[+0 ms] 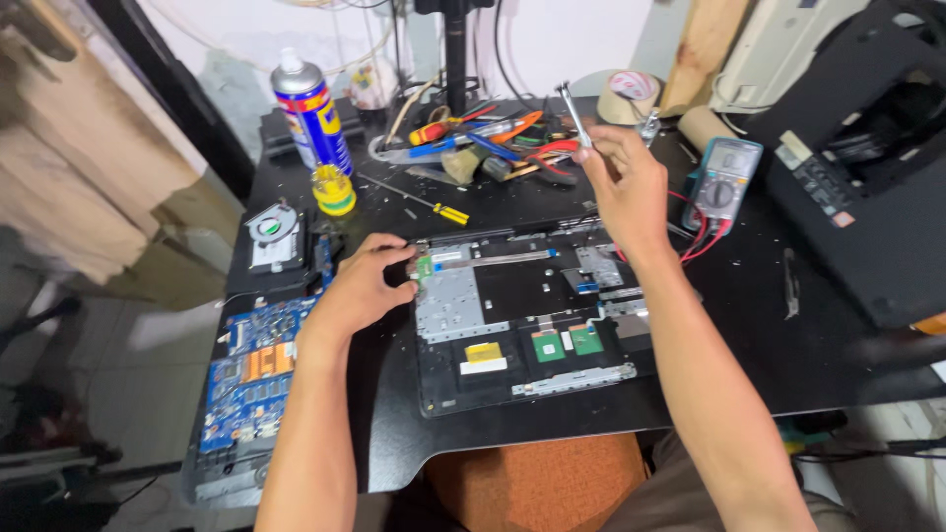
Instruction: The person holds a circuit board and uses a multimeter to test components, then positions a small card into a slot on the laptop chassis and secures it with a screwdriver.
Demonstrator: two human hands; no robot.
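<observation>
Black counter (788, 325) carries an opened laptop base (522, 315), shell off, metal plates and small green boards exposed. Left hand (360, 286) rests on the base's left edge, fingers (394, 261) curled together and pressing on the corner near a small green part. Right hand (621, 182) is raised above the far edge of the base, fingers pinched on a thin silvery metal piece (574, 113), probably a hinge bracket or a tool; cannot tell which.

Risks, as judgement:
- The pinch on the metal piece looks light, and it hangs over the open base. If it slips it lands on bare boards or ribbon connectors and could scratch or short them.
- The blue motherboard (251, 374) lies at the near left, overhanging the counter edge just beside the left forearm. An elbow nudge could send it to the floor.
- The cooling fan (271, 232) sits loose at the left, the yellow-handled screwdriver (434, 207) just beyond the base; either can roll or get knocked.
- The multimeter (724, 177) leads trail red under the right wrist; a pull back could snag them and drag the meter.
- The spray can (310, 113) stands upright at the far left, near the tool pile (493, 143); a reach there could tip it.
</observation>
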